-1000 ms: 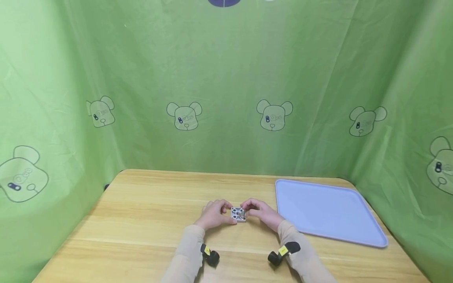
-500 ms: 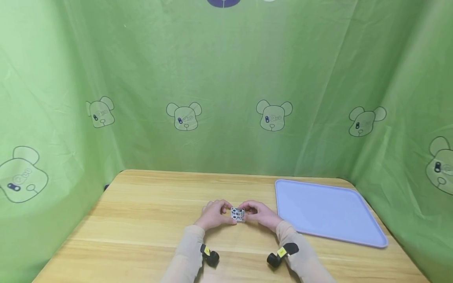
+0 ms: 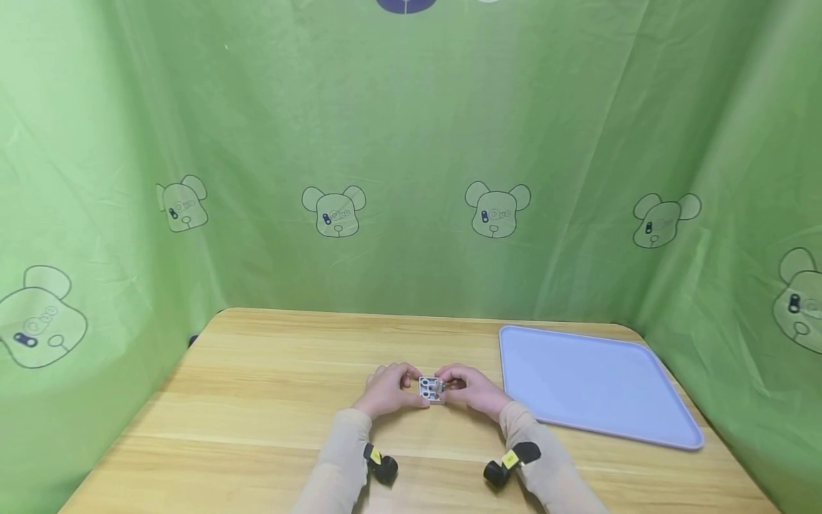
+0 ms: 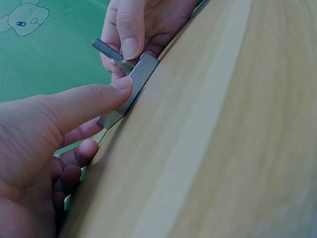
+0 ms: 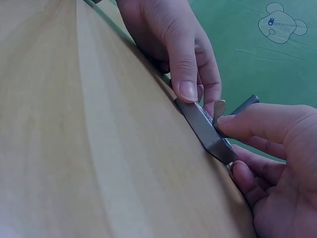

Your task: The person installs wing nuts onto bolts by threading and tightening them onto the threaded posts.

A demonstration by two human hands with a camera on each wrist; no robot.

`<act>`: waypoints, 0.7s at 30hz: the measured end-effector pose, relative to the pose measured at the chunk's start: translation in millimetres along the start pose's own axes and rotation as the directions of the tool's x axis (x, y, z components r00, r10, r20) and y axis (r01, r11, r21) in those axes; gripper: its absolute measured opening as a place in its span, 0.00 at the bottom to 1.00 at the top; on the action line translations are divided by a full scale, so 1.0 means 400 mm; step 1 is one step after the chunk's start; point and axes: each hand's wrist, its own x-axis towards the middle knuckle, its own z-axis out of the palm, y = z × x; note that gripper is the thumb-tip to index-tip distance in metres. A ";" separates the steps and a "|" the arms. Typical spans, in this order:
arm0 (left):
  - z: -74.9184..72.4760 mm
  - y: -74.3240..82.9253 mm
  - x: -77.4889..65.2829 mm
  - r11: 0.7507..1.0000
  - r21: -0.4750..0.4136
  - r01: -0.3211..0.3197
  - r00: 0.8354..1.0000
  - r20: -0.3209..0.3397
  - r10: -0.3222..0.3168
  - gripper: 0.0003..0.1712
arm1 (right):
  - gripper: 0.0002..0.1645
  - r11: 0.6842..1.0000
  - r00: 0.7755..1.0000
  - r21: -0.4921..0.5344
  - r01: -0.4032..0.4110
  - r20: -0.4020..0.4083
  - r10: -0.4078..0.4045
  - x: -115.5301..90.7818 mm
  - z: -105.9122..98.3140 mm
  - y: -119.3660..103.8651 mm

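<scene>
A small square grey metal block (image 3: 428,395) with round recesses in its top lies flat on the table between both hands. From the left side, my left hand (image 3: 384,391) holds it, thumb on the near edge and fingers at the far edge. A threaded bolt (image 4: 105,49) sticks up at a slant over the block's right part. Low on the bolt is a flat, rounded metal wing (image 5: 219,109), which looks like part of a wing nut. My right hand (image 3: 478,391) pinches this winged piece between thumb and fingers, which partly hide it.
A light blue-purple rectangular tray (image 3: 591,378) lies to the right on the wooden table (image 3: 276,385). Green curtains (image 3: 411,271) printed with bear heads stand around the back and sides. A black camera is strapped to each wrist.
My right fingers have moved inward over the block, then drawn slightly back, and the winged piece shows at a different angle. My left hand and the block stay almost still.
</scene>
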 end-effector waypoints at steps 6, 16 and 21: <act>0.000 0.000 0.000 1.000 -0.003 0.006 1.000 0.003 -0.006 0.30 | 0.13 1.000 0.999 -0.021 -0.014 -0.041 0.013 0.003 0.012 -0.009; 0.001 -0.001 0.001 1.000 0.009 0.005 1.000 0.002 -0.005 0.31 | 0.16 0.993 0.999 0.117 -0.034 0.015 0.032 -0.004 -0.013 -0.004; 0.001 0.001 0.000 1.000 0.004 0.008 1.000 -0.004 -0.008 0.31 | 0.15 0.991 0.999 0.133 -0.033 0.021 0.030 -0.005 -0.017 -0.007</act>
